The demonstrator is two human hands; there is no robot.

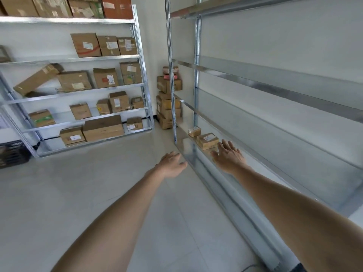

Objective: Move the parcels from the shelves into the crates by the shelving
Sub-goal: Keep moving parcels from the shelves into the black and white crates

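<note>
A grey metal shelving unit (141,71) on the far wall holds brown cardboard parcels (106,77), with a black slatted plastic crate (13,152) on the floor (98,183) beside it. Low in the near steel rack (275,83) sit a flat brown cardboard parcel (207,140) and a smaller box (194,131) behind. The right hand (228,156) reaches just beside the flat parcel, fingers (225,145) straight and spread, gripping nothing; the left hand (172,163) hovers over the floor, fingers loose, empty
</note>
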